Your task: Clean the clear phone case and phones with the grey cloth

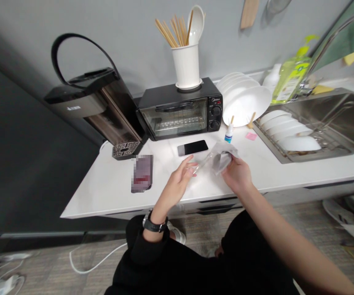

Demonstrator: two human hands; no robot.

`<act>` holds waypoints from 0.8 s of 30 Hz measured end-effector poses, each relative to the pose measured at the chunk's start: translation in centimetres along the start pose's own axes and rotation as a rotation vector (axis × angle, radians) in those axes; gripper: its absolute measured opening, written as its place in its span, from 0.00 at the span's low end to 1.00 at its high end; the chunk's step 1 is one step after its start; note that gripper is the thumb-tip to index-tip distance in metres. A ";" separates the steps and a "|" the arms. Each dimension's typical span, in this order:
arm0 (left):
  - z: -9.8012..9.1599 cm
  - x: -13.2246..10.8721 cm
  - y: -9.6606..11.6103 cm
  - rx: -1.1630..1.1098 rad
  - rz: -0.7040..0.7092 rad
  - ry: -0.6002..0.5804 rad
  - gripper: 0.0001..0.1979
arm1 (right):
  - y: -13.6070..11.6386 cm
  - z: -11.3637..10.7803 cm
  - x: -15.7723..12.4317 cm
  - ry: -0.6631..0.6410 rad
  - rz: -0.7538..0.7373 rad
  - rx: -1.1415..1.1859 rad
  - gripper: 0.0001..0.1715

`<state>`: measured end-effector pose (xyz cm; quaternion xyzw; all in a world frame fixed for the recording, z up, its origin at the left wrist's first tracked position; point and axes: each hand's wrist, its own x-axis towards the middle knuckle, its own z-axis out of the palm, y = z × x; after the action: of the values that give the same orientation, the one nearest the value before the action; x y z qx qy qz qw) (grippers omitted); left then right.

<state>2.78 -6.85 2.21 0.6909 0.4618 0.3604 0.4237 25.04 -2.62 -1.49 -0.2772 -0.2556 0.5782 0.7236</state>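
Translucent plastic film (217, 159), crumpled and not yet set down, is pinched by the right hand (238, 174) toward the table's (272, 172) front edge while the left hand (178, 182) curves loosely at one end, its hold unclear.

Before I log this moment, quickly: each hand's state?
Left hand: loosely curled at the translucent plastic; whether gripping it, unclear.
Right hand: closed, holding the translucent plastic.

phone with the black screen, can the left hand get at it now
Probably yes: the phone lies just beyond the left hand with nothing on top of it, though the clear plastic is close by.
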 end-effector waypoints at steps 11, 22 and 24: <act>3.1 0.3 -4.0 0.655 0.197 0.096 0.50 | 1.2 -0.9 -3.3 -0.697 -0.397 -1.521 0.28; 1.9 -0.5 -4.9 0.406 0.138 0.071 0.63 | 2.5 -0.6 -5.4 -0.848 -0.496 -1.759 0.40; 2.1 -0.2 -4.8 0.378 0.120 0.062 0.66 | 2.3 -1.3 -5.3 -0.724 -0.506 -1.833 0.44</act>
<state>3.00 -6.52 -2.99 0.7732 0.4919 0.3129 0.2496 23.27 -7.58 -4.26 -0.4710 -0.8552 0.0389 0.2129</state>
